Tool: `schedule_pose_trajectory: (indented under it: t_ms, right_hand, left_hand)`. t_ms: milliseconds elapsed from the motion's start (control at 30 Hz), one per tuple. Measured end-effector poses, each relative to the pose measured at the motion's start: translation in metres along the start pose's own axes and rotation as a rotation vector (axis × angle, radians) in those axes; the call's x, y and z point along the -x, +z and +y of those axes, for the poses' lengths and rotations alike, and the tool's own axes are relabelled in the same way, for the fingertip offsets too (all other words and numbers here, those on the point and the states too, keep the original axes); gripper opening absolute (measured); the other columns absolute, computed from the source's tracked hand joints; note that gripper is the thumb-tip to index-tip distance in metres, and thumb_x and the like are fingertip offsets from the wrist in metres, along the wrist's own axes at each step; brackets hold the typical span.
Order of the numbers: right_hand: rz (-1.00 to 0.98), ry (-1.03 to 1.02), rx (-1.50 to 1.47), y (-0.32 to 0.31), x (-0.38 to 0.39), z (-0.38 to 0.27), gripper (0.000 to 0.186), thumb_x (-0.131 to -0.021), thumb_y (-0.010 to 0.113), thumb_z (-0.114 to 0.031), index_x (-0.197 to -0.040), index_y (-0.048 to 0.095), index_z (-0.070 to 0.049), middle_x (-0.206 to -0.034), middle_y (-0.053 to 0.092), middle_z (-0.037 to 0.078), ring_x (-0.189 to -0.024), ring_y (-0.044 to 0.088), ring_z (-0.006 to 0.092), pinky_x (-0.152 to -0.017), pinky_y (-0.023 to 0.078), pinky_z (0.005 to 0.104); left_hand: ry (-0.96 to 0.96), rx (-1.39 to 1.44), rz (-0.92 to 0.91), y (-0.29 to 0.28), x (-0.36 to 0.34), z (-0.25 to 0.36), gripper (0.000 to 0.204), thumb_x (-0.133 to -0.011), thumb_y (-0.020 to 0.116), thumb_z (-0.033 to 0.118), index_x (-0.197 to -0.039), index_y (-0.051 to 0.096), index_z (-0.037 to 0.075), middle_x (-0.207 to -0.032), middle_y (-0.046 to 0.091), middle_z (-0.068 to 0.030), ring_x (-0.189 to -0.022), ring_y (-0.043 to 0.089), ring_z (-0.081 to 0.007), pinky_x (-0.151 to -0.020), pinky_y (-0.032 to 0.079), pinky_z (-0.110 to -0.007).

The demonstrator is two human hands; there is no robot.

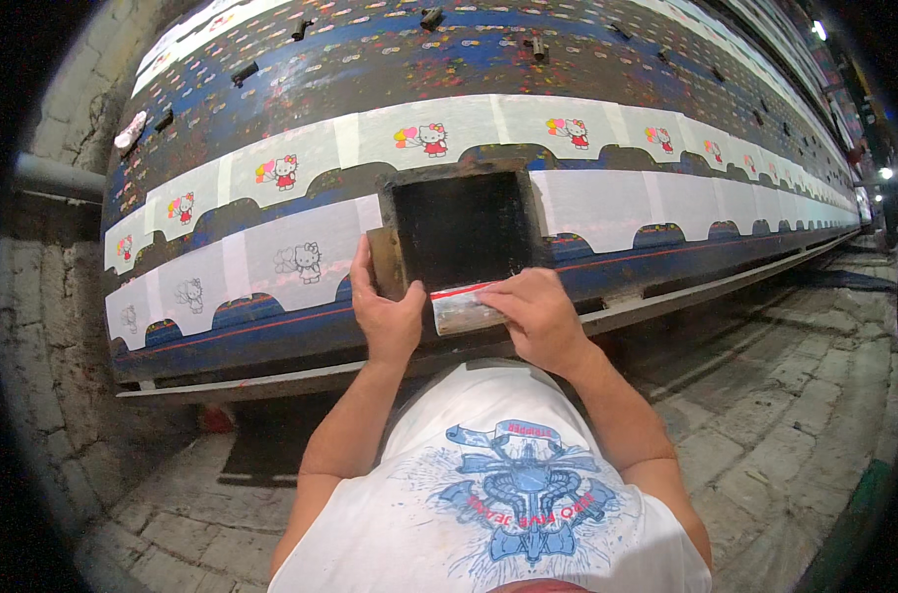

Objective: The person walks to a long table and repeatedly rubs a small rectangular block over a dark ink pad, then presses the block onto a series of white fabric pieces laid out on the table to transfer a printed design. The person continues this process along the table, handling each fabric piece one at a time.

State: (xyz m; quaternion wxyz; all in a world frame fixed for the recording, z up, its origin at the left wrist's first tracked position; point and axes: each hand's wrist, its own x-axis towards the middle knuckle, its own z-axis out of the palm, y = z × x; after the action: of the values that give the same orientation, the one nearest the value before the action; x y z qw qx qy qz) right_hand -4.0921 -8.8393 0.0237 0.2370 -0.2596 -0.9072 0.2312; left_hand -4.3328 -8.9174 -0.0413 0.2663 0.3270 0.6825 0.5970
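Observation:
A dark screen-printing frame (534, 219) lies over the near row of white cut fabric pieces (597, 205) on the long table. My left hand (388, 314) is closed on the frame's left side, at a brown block (387, 261), with the thumb at its lower corner. In my right hand (540, 316) is a squeegee (466, 314), pale and flat with a red strip along its top. My fingers pinch its right end, and it rests at the near edge of the frame. Black outline prints (299, 262) show on the pieces to the left; those to the right are blank.
A farther row of fabric pieces (429, 133) carries coloured cartoon cats with balloons. Small dark clamps or blocks (244, 73) dot the ink-stained table (360, 74). A rail (271, 381) runs along its near edge. A pipe (59, 178) stands out from the wall at left.

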Motion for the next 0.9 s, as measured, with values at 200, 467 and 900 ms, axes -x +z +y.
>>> schedule_pose_trajectory:
  t_ms: [200,467,900]
  right_hand:
    - [0.228,0.262,-0.325,-0.005,0.026,0.023,0.044,-0.08,0.094,0.004,-0.122,0.084,-0.006,-0.127,0.083,0.016,-0.126,0.075,0.0352,-0.112,0.058,0.046]
    - [0.281,0.223,-0.311,-0.071,0.071,0.083,0.044,-0.079,0.097,0.001,-0.12,0.085,-0.01,-0.127,0.083,0.012,-0.124,0.075,0.035,-0.115,0.053,0.0502]
    - [0.168,0.096,-0.126,-0.167,0.145,0.186,0.043,-0.077,0.091,0.005,-0.117,0.083,-0.009,-0.125,0.081,0.011,-0.125,0.075,0.0367,-0.118,0.052,0.0583]
  left_hand:
    - [-0.059,0.15,0.013,0.007,-0.001,0.012,0.098,-0.081,0.069,-0.014,-0.175,0.044,-0.002,-0.156,0.067,-0.0193,-0.139,0.069,-0.0252,-0.117,0.055,-0.036]
    - [-0.045,0.306,0.008,0.099,0.022,0.032,0.102,-0.08,0.068,-0.017,-0.177,0.043,0.0,-0.16,0.064,-0.0182,-0.141,0.067,-0.0235,-0.118,0.054,-0.035]
    - [-0.065,0.23,0.016,0.255,0.072,0.032,0.101,-0.078,0.07,-0.012,-0.176,0.044,-0.004,-0.168,0.058,-0.0206,-0.155,0.058,-0.0288,-0.133,0.043,-0.04]
